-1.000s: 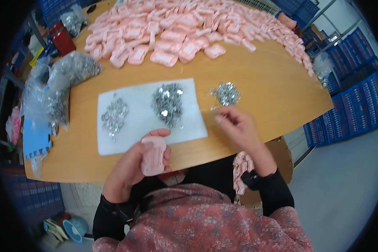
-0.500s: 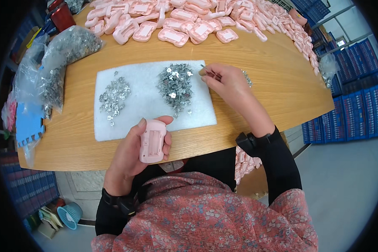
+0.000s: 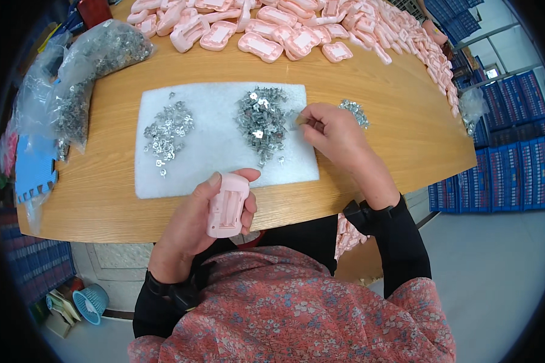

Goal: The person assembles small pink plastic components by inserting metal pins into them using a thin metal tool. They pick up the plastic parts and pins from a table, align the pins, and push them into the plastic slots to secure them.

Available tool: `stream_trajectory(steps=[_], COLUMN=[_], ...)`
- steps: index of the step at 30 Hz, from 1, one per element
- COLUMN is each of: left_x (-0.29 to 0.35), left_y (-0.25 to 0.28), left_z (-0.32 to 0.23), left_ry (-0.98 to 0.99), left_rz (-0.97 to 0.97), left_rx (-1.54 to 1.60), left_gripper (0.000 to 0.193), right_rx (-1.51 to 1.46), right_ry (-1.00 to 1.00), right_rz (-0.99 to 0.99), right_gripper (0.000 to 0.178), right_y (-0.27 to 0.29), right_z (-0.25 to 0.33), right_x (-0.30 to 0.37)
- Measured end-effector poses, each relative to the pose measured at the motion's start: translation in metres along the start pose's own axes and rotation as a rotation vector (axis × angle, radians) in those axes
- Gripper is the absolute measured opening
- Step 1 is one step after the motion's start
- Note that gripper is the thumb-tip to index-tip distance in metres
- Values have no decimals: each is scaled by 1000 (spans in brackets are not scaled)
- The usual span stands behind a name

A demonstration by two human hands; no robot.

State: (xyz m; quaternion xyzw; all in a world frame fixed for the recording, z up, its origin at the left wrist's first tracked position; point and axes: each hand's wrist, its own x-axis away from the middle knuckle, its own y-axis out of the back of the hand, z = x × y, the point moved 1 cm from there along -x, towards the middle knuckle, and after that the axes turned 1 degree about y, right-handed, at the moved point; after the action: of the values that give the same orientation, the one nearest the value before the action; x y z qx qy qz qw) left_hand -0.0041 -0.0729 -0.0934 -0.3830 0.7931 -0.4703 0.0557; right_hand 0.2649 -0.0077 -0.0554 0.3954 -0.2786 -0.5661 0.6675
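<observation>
In my left hand rests a pink plastic housing, a rounded oblong with a rectangular recess facing up. The thumb lies along its left side and the fingers wrap round behind its right side. My right hand is pinched at the right edge of a white foam sheet; what its fingertips hold is too small to make out. Just left of those fingertips lies a dense heap of small metal tabs. A looser heap of small metal pieces lies on the sheet's left part.
Many pink housings cover the far side of the wooden table. Clear bags of metal parts stand at the left. A small metal pile lies right of my right hand. Blue racks stand beyond the table.
My right hand has turned, its fingertips now lower and by the metal heap; the thin piece that stuck out no longer shows clearly. The left hand still holds the housing. The whole view has shifted slightly.
</observation>
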Motion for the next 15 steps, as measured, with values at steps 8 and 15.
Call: stream_trajectory(steps=[8,15], left_x=[-2,0], left_y=[1,-1], left_z=[0,-1], left_ry=[-22,-23], left_rz=[18,-13], left_rx=[2,-2], left_gripper=[63,62], right_rx=[-38,-4], right_ry=[16,133], right_rz=[-84,-86], right_gripper=[14,11], right_y=[5,-4], right_z=[-1,-11], right_x=[-2,-5])
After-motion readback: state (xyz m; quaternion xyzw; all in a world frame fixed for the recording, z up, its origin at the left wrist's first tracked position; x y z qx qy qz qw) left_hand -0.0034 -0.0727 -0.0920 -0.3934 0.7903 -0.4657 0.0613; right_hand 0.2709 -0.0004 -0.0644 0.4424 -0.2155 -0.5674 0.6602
